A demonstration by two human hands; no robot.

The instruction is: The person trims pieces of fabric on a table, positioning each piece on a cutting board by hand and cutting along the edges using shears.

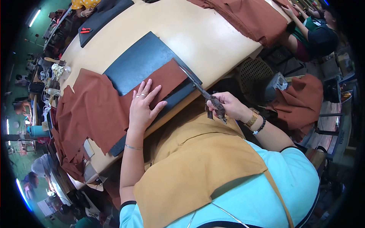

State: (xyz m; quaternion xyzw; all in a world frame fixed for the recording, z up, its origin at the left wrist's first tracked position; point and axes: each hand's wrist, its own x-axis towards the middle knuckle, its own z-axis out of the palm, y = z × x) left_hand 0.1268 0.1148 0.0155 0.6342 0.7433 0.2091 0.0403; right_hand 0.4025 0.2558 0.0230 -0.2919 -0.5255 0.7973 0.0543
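My left hand (144, 100) lies flat, fingers spread, on a brown leather sheet (167, 79). A straight-edged strip of that leather reaches across a dark cutting board (131, 60), while the rest spreads crumpled to the left. My right hand (224, 106) is closed around a pair of scissors (199, 87) whose handles look wrapped in dark cloth. The scissors point up and left, with their tip beside the strip's right end. I cannot make out how far the blades are apart.
Stacked brown leather (251, 19) covers the table's far right. A red-handled tool (86, 30) lies on another dark board. A brush rests near a jar (65, 72) at left. More leather (298, 102) hangs beside me at right. Other people sit around the table.
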